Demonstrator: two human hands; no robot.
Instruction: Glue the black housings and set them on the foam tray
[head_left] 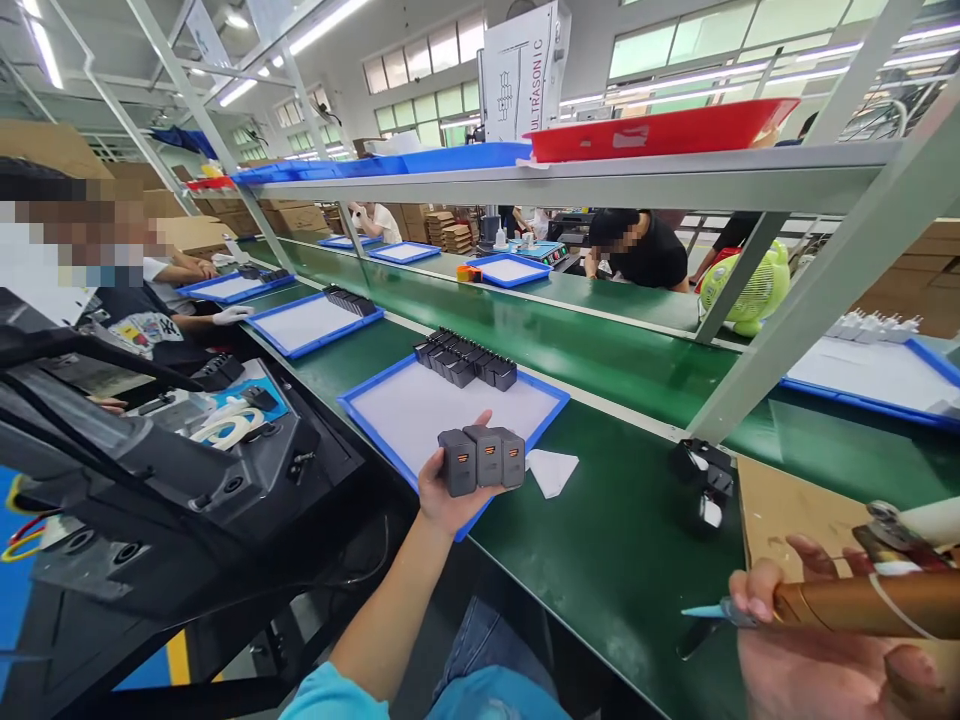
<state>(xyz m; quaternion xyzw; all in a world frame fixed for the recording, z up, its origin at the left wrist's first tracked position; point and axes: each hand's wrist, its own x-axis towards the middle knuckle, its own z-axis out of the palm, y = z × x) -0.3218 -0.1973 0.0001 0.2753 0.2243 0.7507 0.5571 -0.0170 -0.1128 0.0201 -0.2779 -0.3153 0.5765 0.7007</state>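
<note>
Three dark grey blocks with orange ports (489,459) stand side by side in my left hand (450,506), its fingers wrapped round them. They are held over the near corner of a blue-rimmed white tray (397,468), where rows of black blocks (465,358) sit along the far side. At the lower right, my right hand (817,640) grips a brown tube-shaped dispenser (847,603) with a pale blue nozzle pointing left. A white paper piece (553,472) lies just right of the tray.
Dark blocks (706,475) lie beside a cardboard sheet (776,500) at the right. A grey machine (247,480) stands at the left, near a seated person. A slanted metal post (795,280) holds up the shelf above the green bench (585,580). People sit across the bench.
</note>
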